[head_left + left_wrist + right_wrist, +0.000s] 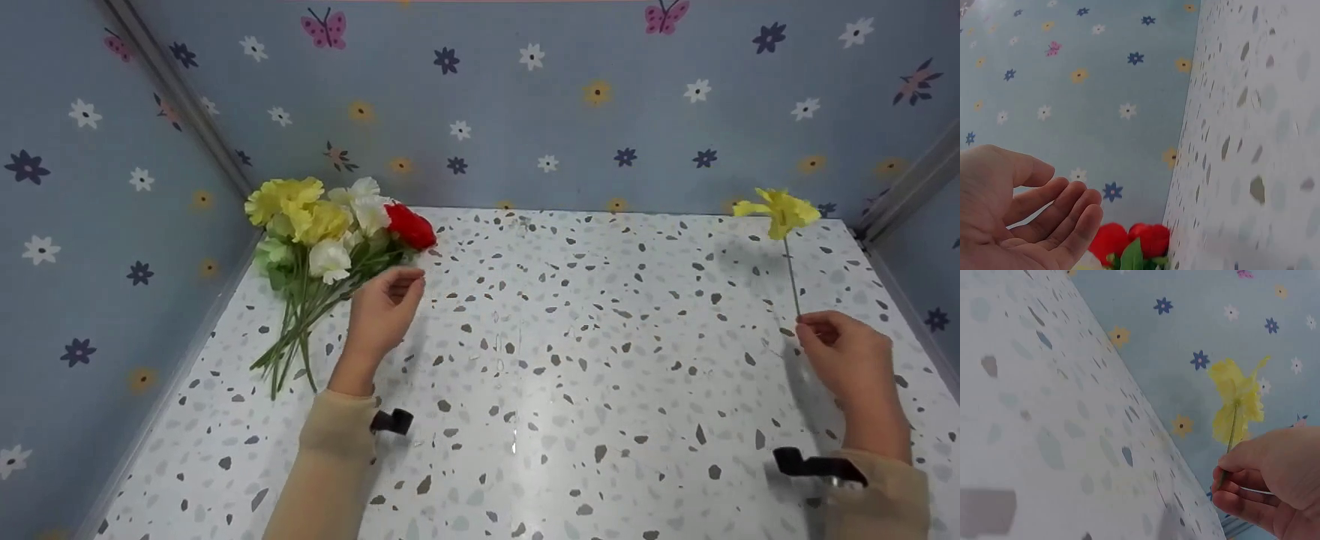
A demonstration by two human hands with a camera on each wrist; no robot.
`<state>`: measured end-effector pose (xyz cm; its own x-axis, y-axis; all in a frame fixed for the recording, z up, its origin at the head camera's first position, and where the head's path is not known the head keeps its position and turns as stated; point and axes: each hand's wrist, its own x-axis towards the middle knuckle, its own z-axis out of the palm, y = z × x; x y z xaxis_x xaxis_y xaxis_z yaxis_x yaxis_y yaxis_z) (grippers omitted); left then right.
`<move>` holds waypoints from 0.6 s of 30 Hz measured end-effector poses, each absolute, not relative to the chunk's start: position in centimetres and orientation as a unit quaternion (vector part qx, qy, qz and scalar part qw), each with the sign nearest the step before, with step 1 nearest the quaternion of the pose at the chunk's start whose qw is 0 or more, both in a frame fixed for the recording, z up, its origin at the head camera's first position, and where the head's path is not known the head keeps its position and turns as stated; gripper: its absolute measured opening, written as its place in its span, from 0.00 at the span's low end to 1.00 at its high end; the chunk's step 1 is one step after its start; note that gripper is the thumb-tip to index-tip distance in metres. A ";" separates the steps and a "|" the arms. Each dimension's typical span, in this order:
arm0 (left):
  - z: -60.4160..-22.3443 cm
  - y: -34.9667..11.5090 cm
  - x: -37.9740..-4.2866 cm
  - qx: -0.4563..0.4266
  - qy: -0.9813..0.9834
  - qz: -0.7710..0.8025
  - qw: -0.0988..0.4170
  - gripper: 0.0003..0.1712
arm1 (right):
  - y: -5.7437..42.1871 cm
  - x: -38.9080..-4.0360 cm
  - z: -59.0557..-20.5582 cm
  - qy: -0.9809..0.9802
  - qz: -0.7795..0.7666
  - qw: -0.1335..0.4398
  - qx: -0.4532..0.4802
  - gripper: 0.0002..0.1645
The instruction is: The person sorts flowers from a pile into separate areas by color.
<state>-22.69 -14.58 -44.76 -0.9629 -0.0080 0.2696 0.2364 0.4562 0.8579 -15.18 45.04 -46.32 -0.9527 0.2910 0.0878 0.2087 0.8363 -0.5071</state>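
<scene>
On the right side, my right hand [851,356] pinches the thin green stem of a yellow artificial flower [784,212] between thumb and fingertips. The bloom points up and away, as the right wrist view also shows, with the flower [1237,399] above the fingers. To the left, my left hand [384,304] is beside a pile of artificial flowers, its fingers loosely bent and nothing held. That pile has yellow blooms [304,210], white blooms [330,260], a red bloom [411,226] and pale green ones [276,255], their stems [292,349] spread toward the front.
The flowers lie on a white speckled tabletop [570,360] in its back left corner. Patterned blue panels stand at the back [510,97], left [75,225] and right. Dark wrist-camera mounts [817,465] sit on both sleeves.
</scene>
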 end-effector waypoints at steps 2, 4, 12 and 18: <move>-45.1 -16.2 -22.6 -0.054 -0.860 -0.491 0.128 0.11 | 46.0 -15.1 -46.8 -0.950 0.249 0.076 -0.171 0.24; -45.4 -18.0 -22.6 -0.044 -0.873 -0.465 0.138 0.12 | 46.9 -15.0 -47.0 -0.942 0.247 0.067 -0.215 0.26; -46.9 -24.6 -22.6 0.018 -0.924 -0.345 0.162 0.18 | 49.9 -13.8 -47.7 -0.917 0.253 0.063 -0.301 0.26; -47.6 -27.2 -22.3 0.057 -0.940 -0.301 0.149 0.19 | 50.8 -13.5 -48.6 -0.902 0.266 0.073 -0.332 0.26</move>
<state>-22.33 -27.23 -47.55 -0.9489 -0.1978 0.2460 -0.0182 0.8122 0.5830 -13.49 50.76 -48.59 -0.7694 0.6373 -0.0437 0.5593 0.6390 -0.5282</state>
